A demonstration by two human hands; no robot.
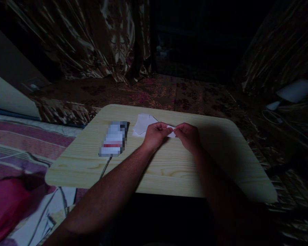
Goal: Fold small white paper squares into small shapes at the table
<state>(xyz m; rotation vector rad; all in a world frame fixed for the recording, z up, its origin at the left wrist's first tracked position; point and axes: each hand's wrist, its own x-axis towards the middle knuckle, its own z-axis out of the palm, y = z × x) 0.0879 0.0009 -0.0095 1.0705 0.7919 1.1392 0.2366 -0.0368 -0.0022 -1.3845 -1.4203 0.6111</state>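
Note:
Between my two hands is a small piece of white paper (171,134), pinched at both ends over the middle of the wooden-topped table (169,171). My left hand (154,136) closes its thumb and fingers on the paper's left end. At its right end, my right hand (188,136) grips in the same way, fingertips close to the left thumb. Just beyond my left hand lie several white paper sheets (143,123), loosely stacked and partly covered by that hand.
A phone (113,138), blurred out, lies left on the table with a cable (105,168) running toward me. Striped bedding (53,136) and a red cloth or bag (9,205) are at left. Patterned curtains (105,37) hang behind; a white lamp-like object (296,91) stands right.

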